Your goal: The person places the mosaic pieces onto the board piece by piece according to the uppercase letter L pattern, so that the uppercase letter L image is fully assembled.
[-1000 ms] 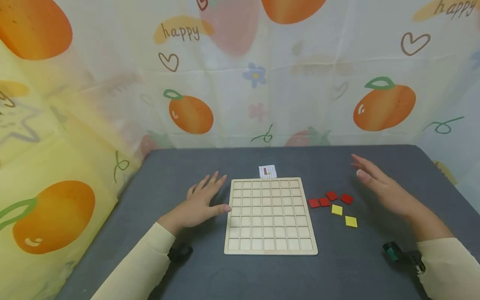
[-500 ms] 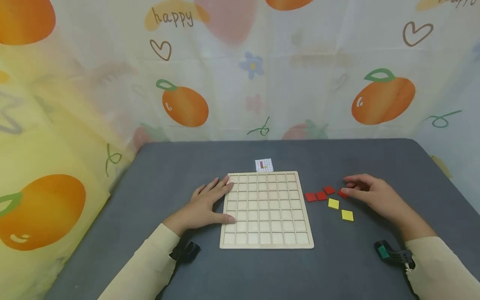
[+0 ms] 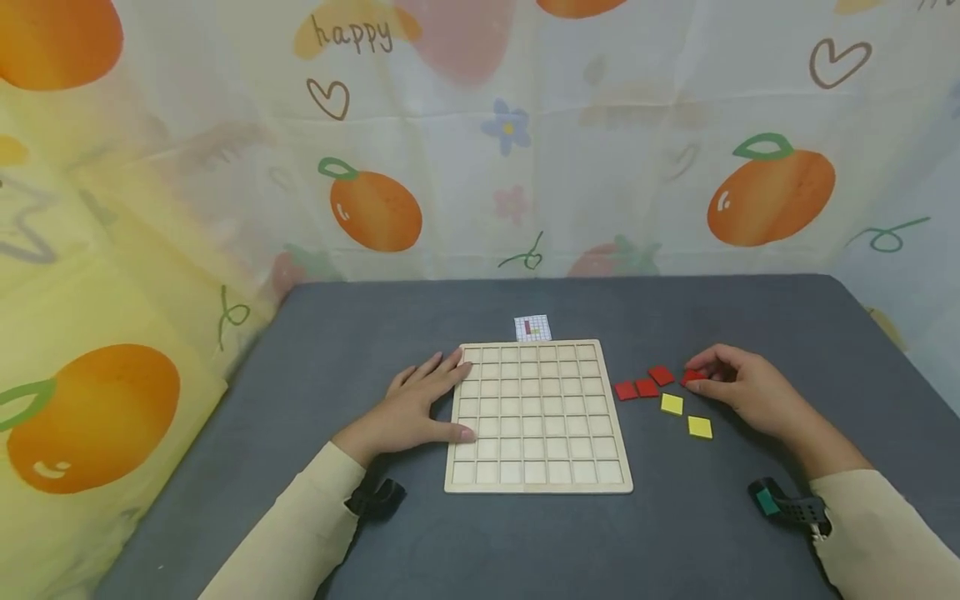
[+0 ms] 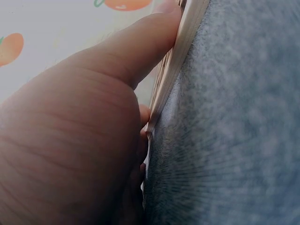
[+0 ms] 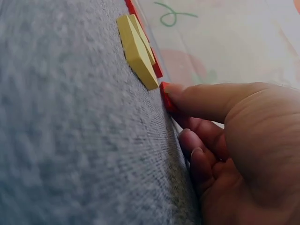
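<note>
A square wooden grid board lies flat on the table. My left hand rests on its left edge, fingers and thumb spread straight over the frame; the left wrist view shows the thumb lying on the rim. To the right of the board, my right hand pinches a red square tile between thumb and fingers. Close up in the right wrist view, that red tile sits at the thumb tip, low by the table surface. Beside it lie several more red tiles and two yellow tiles.
A small printed grid card with a coloured pattern lies against the board's far edge. Dark grey cloth covers the table. A patterned curtain hangs behind the table and along its left side.
My left hand has come down onto the board's left edge. My right hand has lowered and moved left to the rightmost red tile, and now pinches it.
</note>
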Motion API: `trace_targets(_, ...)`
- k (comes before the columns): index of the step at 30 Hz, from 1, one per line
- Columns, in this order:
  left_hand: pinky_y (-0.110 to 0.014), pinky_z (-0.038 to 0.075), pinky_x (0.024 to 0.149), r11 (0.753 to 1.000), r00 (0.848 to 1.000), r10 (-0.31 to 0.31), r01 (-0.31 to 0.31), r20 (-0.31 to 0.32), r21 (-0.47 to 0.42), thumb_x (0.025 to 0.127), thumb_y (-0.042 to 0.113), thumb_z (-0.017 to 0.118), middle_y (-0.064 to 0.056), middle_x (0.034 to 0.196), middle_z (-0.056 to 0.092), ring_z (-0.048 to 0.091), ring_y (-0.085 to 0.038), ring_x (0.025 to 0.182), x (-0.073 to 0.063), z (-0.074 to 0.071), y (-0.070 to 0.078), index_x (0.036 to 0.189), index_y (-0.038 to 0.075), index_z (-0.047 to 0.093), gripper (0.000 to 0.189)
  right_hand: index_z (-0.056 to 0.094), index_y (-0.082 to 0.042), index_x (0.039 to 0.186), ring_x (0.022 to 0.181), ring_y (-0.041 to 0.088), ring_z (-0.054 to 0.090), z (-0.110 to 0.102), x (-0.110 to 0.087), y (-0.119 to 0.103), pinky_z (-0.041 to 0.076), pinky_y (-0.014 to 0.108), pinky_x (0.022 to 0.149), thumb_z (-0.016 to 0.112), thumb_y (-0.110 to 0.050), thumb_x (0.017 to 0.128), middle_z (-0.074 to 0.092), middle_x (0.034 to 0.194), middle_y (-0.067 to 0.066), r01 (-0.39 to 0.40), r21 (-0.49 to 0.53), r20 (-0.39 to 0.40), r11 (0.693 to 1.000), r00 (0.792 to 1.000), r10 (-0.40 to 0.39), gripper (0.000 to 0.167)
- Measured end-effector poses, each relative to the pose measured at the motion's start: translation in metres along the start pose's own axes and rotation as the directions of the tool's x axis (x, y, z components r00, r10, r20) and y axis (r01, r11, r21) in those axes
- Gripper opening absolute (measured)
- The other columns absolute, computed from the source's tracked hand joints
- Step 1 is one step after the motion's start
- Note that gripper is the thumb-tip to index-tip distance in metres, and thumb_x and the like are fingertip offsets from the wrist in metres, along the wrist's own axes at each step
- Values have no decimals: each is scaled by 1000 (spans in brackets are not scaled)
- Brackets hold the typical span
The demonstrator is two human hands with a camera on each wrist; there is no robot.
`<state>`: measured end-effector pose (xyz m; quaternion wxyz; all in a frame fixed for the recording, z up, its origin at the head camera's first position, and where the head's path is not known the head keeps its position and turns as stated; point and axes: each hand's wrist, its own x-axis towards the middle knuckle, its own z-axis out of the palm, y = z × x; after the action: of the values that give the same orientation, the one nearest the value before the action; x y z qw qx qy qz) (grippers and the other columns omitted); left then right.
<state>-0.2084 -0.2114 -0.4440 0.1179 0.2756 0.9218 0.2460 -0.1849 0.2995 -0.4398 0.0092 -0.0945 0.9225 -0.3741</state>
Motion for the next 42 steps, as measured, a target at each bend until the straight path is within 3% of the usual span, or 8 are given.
trace_targets(13,-62,-3,125,1000,999,-17,16,37,25,90,79,72,7,181,2,-3,-25,166,2,-5,4,176,27,19,114,76,-4,123,90,20,63,16,6,-17,51,28,74,77,-19,106,74,110,8,34,56,-90,998,995,-29,23)
trace_targets(19,-65,-3,124,1000,1000,-6,6,30,21,91,75,74,4,182,5,-2,-29,166,2,-6,4,176,24,22,112,74,-1,125,93,25,70,28,11,-41,57,30,76,73,-15,108,76,111,11,59,201,-49,978,998,-50,22)
trace_targets(25,-65,-3,124,1000,999,-23,23,27,21,90,75,75,5,182,5,-2,-29,166,1,-4,4,176,24,23,113,75,-1,125,88,28,68,46,22,-66,58,34,74,74,-15,108,75,106,9,72,281,7,957,997,-77,23)
trace_targets(29,-63,-3,125,999,999,-31,30,32,22,90,77,74,7,181,3,-3,-26,166,1,-3,3,176,26,20,114,76,-3,121,87,29,68,58,31,-83,60,36,73,76,-15,106,76,102,9,69,304,38,950,996,-85,19)
trace_targets(34,-62,-3,125,999,999,-30,30,35,14,89,80,72,8,181,2,-4,-24,166,1,-1,3,176,27,20,115,77,-6,115,84,31,64,71,44,-103,54,34,67,76,-10,105,74,100,7,97,301,51,949,992,-117,11)
trace_targets(42,-62,-3,125,999,999,-41,40,33,20,88,80,72,9,181,3,-4,-24,166,0,-2,6,176,27,20,115,78,-8,115,96,25,67,92,65,-134,55,44,86,74,-8,105,72,107,3,107,309,119,945,981,-150,10)
